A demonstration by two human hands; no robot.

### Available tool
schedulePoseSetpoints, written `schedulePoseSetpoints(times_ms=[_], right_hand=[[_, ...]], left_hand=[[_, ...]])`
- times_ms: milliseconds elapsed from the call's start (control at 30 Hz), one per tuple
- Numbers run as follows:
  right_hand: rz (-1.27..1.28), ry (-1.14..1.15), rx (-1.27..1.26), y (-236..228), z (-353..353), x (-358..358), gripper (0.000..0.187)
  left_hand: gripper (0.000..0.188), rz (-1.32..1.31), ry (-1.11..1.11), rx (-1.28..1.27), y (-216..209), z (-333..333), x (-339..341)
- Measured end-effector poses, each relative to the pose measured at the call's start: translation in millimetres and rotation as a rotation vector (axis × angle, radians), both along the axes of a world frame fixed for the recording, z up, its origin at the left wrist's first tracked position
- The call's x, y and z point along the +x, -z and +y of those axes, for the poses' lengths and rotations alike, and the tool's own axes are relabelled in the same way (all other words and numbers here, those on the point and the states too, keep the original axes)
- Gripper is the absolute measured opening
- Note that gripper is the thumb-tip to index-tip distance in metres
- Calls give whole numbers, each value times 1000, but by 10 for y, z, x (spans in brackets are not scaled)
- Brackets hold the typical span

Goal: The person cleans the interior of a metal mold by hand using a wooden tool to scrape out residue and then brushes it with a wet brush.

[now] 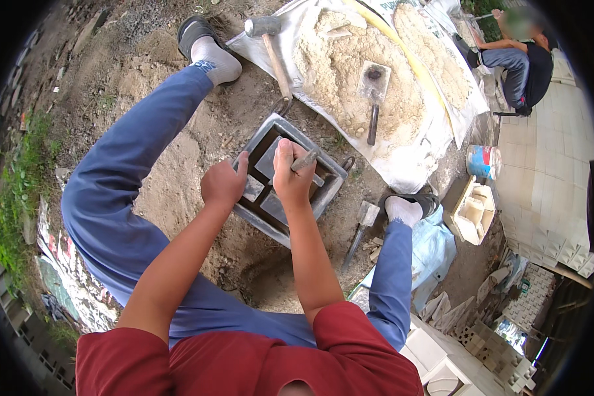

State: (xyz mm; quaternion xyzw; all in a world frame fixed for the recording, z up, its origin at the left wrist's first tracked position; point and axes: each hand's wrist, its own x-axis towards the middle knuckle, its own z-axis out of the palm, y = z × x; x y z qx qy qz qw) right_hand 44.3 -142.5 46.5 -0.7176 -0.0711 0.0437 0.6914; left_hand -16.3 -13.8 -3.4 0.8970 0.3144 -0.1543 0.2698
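A square grey metal mould with raised blocks inside lies on the dirt between my feet. Along its left side, my left hand is closed with the thumb pointing up, its curled fingers at the rim. My right hand is over the middle of the mould, wrapped around a short, grey, round-ended tool; its working end is hidden below the hand. Two wire loop handles stick out from the mould, one at the upper corner and one at the right corner.
A mallet lies beyond the mould, beside a white sack spread under pale powder. One trowel rests on the powder, another near my right foot. Rightward are a paint bucket, a cast block and a seated person.
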Motion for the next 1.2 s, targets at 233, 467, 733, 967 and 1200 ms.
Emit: schedulePoseSetpoints(times_ms=[233, 467, 733, 967, 1200], right_hand=[[66, -11, 140, -229, -147, -64, 52], [42, -89, 6, -377, 74, -62, 48], [134, -166, 64, -437, -19, -42, 49], [-218, -446, 500, -1142, -395, 10, 58], [-87, -661, 368, -990, -253, 46, 71]], left_hand=[[71, -45, -2, 3, 67, 43, -7], [71, -60, 1, 53, 125, 150, -47], [71, -55, -1, 29, 103, 129, -34], [66, -95, -3, -25, 175, 87, -62], [65, -154, -52, -22, 201, 91, -94]])
